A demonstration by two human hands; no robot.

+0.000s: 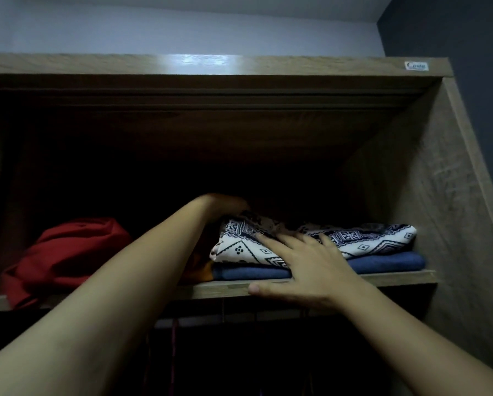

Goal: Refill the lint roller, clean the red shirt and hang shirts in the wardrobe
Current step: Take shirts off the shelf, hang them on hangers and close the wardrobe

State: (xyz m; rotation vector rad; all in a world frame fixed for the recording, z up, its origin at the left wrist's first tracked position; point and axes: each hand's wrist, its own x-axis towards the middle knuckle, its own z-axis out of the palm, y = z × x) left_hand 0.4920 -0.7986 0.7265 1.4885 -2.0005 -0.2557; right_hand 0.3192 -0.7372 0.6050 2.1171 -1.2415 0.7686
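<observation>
A crumpled red shirt (68, 252) lies at the left of the wardrobe's upper shelf (396, 277). To its right sits a folded stack: a white and navy patterned cloth (362, 238) on top of a folded blue garment (382, 262). My left hand (225, 202) reaches deep over the back left of the patterned cloth; its fingers are lost in the dark. My right hand (305, 270) lies flat with fingers spread on the front of the patterned cloth, thumb along the shelf edge. No lint roller is in view.
An orange garment (202, 270) peeks out left of the blue one. The wardrobe's right side panel (411, 195) stands close to the stack. Below the shelf, dark hanging clothes and a rail (199, 321) are faintly visible.
</observation>
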